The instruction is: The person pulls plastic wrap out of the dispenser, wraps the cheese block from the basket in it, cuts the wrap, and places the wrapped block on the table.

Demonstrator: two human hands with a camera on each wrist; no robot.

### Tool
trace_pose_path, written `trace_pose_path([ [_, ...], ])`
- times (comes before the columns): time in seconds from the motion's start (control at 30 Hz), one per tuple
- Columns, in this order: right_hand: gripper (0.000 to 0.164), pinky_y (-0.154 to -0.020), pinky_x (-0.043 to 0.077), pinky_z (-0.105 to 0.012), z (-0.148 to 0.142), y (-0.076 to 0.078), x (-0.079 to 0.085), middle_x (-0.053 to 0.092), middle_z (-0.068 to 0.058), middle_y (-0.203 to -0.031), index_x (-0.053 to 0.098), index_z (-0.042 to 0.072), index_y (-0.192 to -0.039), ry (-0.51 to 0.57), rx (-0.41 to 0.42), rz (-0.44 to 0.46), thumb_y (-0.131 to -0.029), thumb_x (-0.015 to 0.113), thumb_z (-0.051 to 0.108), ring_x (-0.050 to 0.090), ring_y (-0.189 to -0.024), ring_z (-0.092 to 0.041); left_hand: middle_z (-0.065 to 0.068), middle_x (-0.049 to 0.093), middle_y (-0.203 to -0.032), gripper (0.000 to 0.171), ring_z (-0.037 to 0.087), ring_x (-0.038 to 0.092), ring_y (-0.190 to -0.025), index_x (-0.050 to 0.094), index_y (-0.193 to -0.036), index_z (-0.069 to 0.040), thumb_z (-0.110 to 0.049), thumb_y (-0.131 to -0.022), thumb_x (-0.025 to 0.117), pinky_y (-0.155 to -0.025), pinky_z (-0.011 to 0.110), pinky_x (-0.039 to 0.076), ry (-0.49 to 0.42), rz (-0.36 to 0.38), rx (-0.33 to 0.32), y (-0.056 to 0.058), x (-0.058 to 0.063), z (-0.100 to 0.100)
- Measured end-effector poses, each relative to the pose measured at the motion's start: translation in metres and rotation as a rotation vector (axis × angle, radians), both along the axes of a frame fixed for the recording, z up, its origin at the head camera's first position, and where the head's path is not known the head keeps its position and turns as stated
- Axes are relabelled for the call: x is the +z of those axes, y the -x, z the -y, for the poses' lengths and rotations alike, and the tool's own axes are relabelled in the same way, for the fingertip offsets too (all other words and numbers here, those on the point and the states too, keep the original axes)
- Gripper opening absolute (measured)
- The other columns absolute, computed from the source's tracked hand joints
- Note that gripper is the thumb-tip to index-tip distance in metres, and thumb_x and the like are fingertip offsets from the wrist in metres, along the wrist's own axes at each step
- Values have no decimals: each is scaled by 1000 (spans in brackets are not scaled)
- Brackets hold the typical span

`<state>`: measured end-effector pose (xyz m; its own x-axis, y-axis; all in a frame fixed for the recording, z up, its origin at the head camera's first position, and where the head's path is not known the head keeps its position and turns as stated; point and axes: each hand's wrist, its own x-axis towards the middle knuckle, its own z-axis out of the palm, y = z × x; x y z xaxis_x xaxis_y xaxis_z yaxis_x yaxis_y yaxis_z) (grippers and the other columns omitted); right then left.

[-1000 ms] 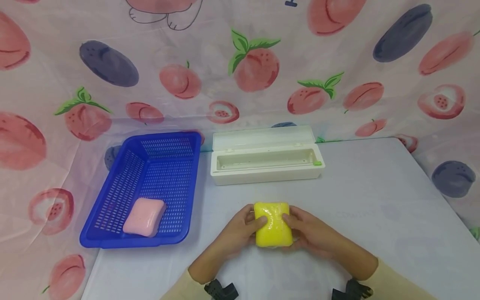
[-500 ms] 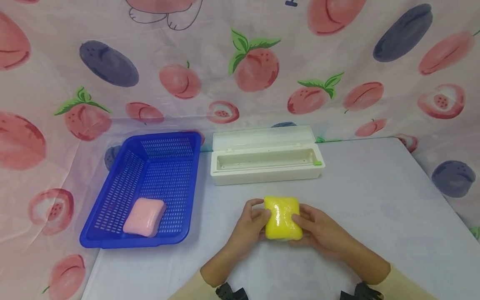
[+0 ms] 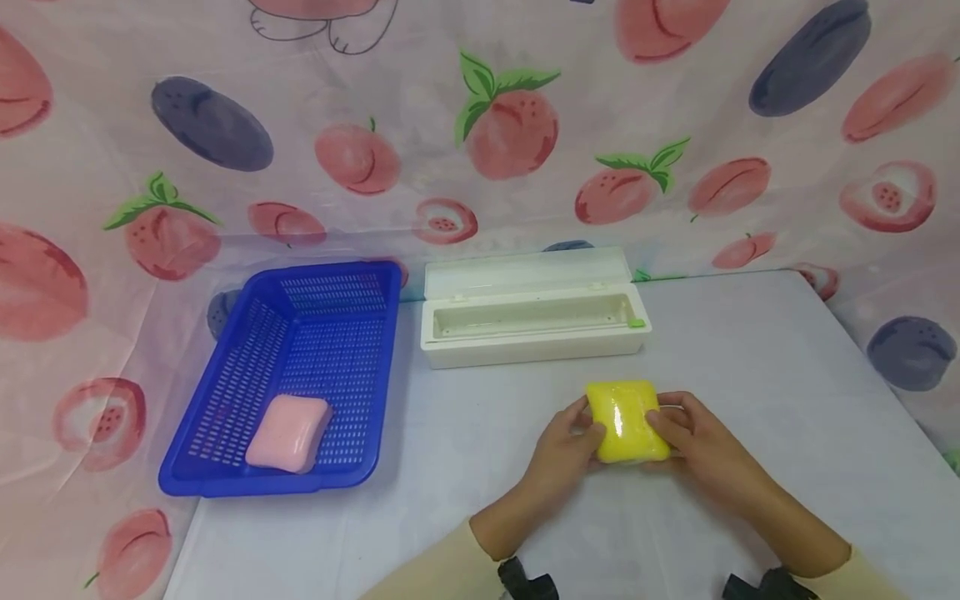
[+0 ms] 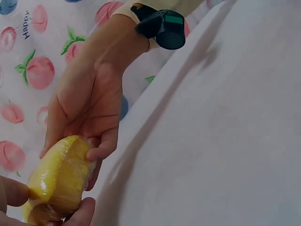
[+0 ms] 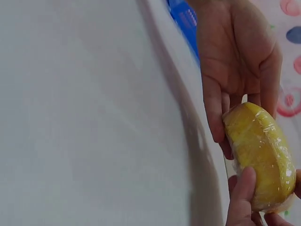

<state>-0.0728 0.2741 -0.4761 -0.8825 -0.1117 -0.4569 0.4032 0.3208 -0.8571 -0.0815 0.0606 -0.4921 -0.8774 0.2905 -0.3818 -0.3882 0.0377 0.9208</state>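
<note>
A yellow bar of soap (image 3: 627, 422), wrapped in clear film, is held above the table in both hands. My left hand (image 3: 564, 450) grips its left edge, thumb on top and fingers beneath. On the opposite edge my right hand (image 3: 697, 442) holds it the same way. In the left wrist view the film looks wrinkled along the side of the soap (image 4: 61, 174). From the right wrist, glossy wrap shows round the yellow soap (image 5: 258, 155), with fingers at both ends. The underside is mostly hidden in the head view.
A blue plastic basket (image 3: 172, 477) stands at the left, with a pink bar of soap (image 3: 288, 433) inside. Behind the hands sits a long white box (image 3: 536, 351), its lid raised and a small green tab at its right end. A fruit-print cloth hangs behind the white-covered table (image 3: 787, 400).
Both hands have carried the yellow soap to the right and slightly farther from the body, keeping their grip on it. The basket, pink soap and white box stay put.
</note>
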Motion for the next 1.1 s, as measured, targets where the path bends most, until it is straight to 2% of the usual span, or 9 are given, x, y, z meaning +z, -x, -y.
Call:
trace_pose_path([
  [0.27,82,-83,59,-25,-48,1,-1,34,-30,-154,27,0,-157,-264,-9,-92,-104,38,61,50,-128,-41,-11,63,-117,33,6,65,-103,56,-131,-24,-23,-99,64,-90,31,58,35,-11,-47,3,0,-49],
  [0.37,85,-93,59,-39,-62,3,-1,28,-33,-160,24,-2,-159,-312,-10,-91,-105,33,62,42,-137,-49,-14,60,-122,37,1,62,-100,59,-135,-25,-27,-98,63,-87,26,55,104,-52,-105,4,1,-64],
  [0.47,87,-106,46,-56,-72,6,-3,20,-33,-164,20,-4,-160,-316,-27,-68,-105,31,63,30,-144,-54,-13,49,-126,47,-4,53,-99,54,-145,-27,-29,-98,61,-85,21,50,172,-112,-153,7,1,-78],
  [0.53,88,-109,37,-65,-77,8,-5,17,-34,-164,18,-4,-160,-318,-52,-59,-104,31,64,24,-146,-56,-11,45,-126,53,-3,49,-98,49,-151,-28,-30,-99,59,-86,21,48,208,-150,-184,8,1,-86],
  [0.63,88,-108,36,-69,-83,11,-8,18,-35,-163,19,-4,-160,-342,-96,-67,-104,32,63,26,-144,-57,-11,48,-127,53,-2,48,-100,46,-152,-31,-32,-100,58,-89,22,48,261,-192,-221,11,0,-95],
  [0.73,86,-105,43,-62,-89,14,-10,23,-36,-161,22,-4,-159,-387,-127,-89,-105,33,62,35,-138,-55,-12,52,-136,51,0,53,-110,49,-150,-31,-31,-100,57,-96,27,51,297,-244,-263,13,-1,-101],
  [0.83,85,-92,58,-40,-94,17,-12,26,-37,-159,22,-4,-159,-395,-145,-101,-105,35,60,43,-131,-51,-12,50,-148,52,4,53,-127,47,-151,-30,-29,-100,57,-107,31,48,334,-301,-318,15,-2,-104],
  [0.93,83,-72,59,-18,-98,21,-13,28,-37,-158,23,-5,-158,-364,-166,-99,-106,36,58,48,-124,-45,-11,44,-156,57,7,44,-141,42,-155,-30,-28,-100,56,-115,32,42,362,-344,-373,17,-3,-106],
  [1.1,81,-69,56,-13,-101,24,-15,30,-38,-156,22,-7,-158,-320,-195,-85,-107,36,55,51,-118,-41,-12,36,-162,62,8,39,-147,35,-159,-30,-29,-100,56,-120,32,37,409,-370,-441,20,-6,-109],
])
